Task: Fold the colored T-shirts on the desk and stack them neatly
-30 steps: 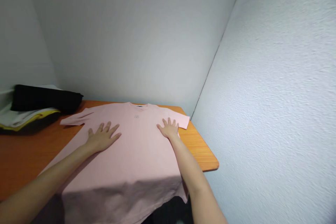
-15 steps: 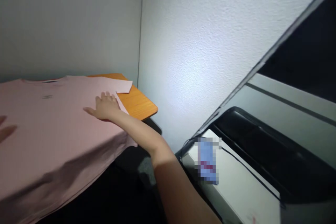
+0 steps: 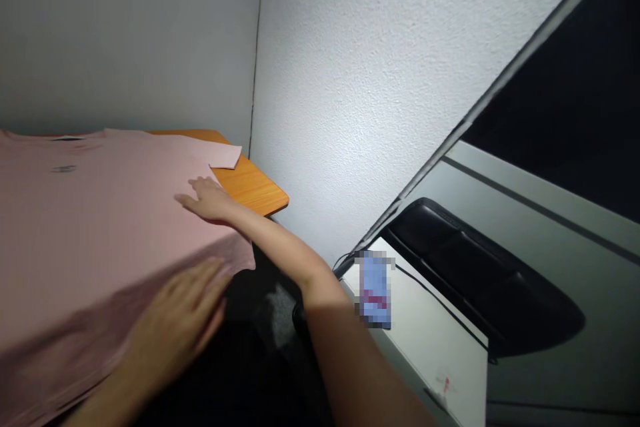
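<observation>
A pale pink T-shirt [image 3: 110, 213] lies spread on a wooden table, its neckline toward the far wall and its lower part draped over the near edge. My right hand [image 3: 207, 200] rests on the shirt's right side below the sleeve, fingers spread and palm down. Closer to me, my left hand [image 3: 180, 313] is at the hanging lower part of the shirt, fingers stretched out toward the right corner of the hem. Whether its fingertips press on the cloth is hard to make out.
The orange-brown table [image 3: 255, 187] shows its right corner beyond the shirt. Textured white wall [image 3: 375, 80] rises behind it. At right stands a white box [image 3: 425, 340] bearing a blurred blue item [image 3: 375, 287] and a dark cable, beside a black padded object [image 3: 480, 280].
My left hand has come in from the left edge to the shirt's draped front. My right hand stays on the shirt, slightly turned. The view has shifted a little to the right.
</observation>
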The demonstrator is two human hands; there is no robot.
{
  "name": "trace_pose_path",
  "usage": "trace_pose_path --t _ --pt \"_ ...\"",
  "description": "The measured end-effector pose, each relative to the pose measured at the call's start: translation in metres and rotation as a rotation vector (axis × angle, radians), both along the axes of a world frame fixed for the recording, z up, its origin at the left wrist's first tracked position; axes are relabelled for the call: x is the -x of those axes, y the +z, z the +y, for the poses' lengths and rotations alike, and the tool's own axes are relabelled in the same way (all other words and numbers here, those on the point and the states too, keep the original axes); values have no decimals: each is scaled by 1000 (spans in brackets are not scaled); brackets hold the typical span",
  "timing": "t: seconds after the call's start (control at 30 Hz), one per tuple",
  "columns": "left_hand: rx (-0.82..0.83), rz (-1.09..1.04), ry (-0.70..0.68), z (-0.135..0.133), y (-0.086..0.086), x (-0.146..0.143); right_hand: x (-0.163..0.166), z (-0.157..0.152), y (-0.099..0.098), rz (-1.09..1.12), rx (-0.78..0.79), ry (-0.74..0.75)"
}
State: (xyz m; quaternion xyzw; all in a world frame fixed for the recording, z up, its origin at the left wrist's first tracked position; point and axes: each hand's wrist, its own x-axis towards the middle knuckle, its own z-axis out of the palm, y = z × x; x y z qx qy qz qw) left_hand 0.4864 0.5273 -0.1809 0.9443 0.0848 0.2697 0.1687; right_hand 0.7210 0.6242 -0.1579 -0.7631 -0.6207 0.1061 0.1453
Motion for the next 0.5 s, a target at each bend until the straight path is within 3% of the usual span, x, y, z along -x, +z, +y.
trace_pose_path --t 0.1,0.17,0.2,0.3,0.5 --pt "-205 116 -136 -55 -23 -23 -25 -17 25 64 -136 -72" --pt "-286 281 -143 -65 -31 -48 -48 -26 42 81 -159 -187" --pt "-312 347 -121 -62 -31 -61 -61 -27 48 81 -151 -294" --pt "-342 437 11 -37 -26 -99 -100 -16 55 62 -111 -367" --pt "-225 492 182 -13 -33 -142 -149 42 32 11 45 -491"
